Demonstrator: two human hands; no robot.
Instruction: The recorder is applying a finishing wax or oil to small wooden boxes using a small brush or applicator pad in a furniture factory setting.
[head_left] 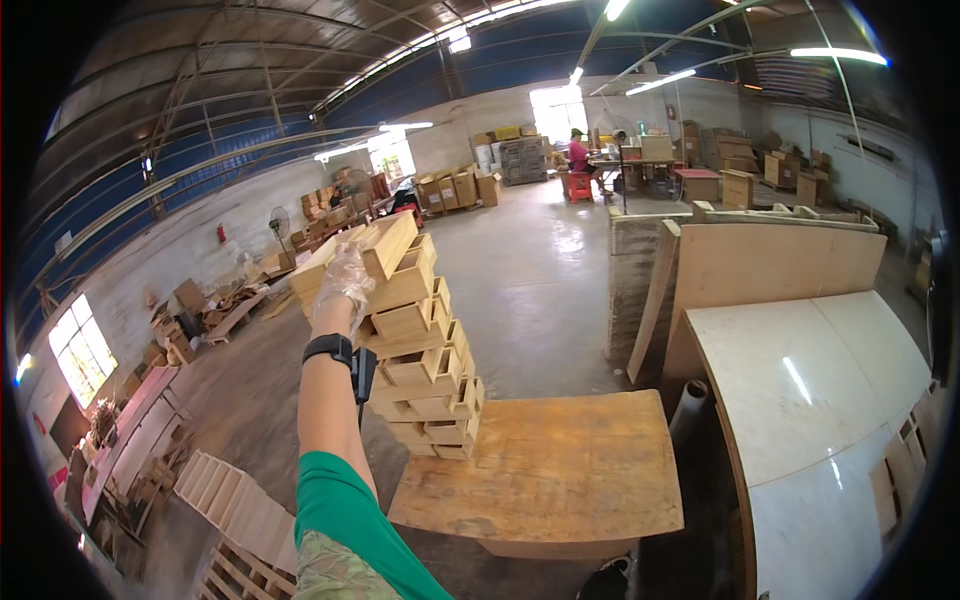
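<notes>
My left hand (346,276), in a clear plastic glove, reaches out to the top of a tall stack of pale wooden boxes. Its fingers close over the side of an open wooden box (390,246) in the uppermost layer, though the fingertips are partly hidden. The stacked boxes (415,365) look like small open drawers, laid in uneven layers at the left end of a worn wooden board (560,465). A black band with a small device (345,352) is round my left wrist, below a green sleeve. My right hand is out of view.
A white-topped table (815,370) stands at right beside a plywood panel (770,262) and a dark tube (690,405). More slatted woodwork (240,505) lies at lower left. Far back, a person in pink (578,155) sits near cartons (447,190). My shoe (607,580) shows below.
</notes>
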